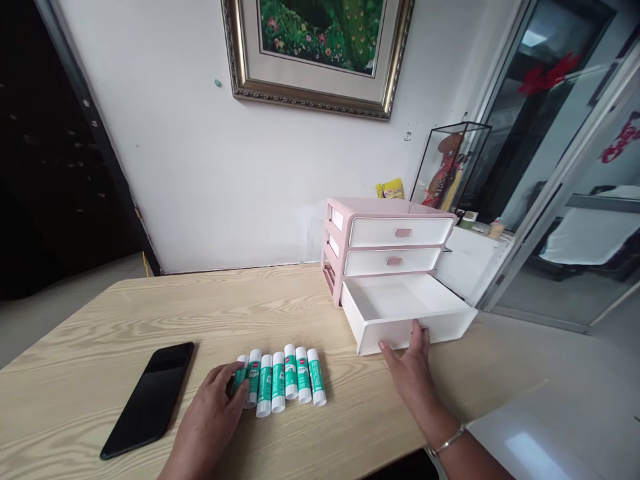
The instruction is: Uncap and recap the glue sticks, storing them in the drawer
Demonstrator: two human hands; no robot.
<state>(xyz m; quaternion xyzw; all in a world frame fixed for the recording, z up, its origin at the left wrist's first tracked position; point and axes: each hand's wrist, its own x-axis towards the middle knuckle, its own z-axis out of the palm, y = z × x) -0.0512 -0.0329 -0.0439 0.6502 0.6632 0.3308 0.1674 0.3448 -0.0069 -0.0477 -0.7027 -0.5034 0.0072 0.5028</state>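
Note:
Several glue sticks [279, 383] with green-and-white labels and white caps lie side by side in a row on the table. My left hand [213, 407] is at the row's left end, its thumb and fingers curled around the leftmost glue stick [242, 373], which is partly hidden. To the right stands a small pink cabinet [335, 230] with white drawers. Its bottom drawer [370, 333] is pulled out, and nothing shows inside it. With thumb and fingers, my right hand [413, 367] grips the front of that drawer near its middle; the handle there is covered.
A black phone [150, 397] lies flat on the wooden table [200, 307], left of my left hand. Behind the cabinet are a yellow packet [393, 189] and a glass display case [450, 167]. A framed picture [313, 103] hangs on the wall.

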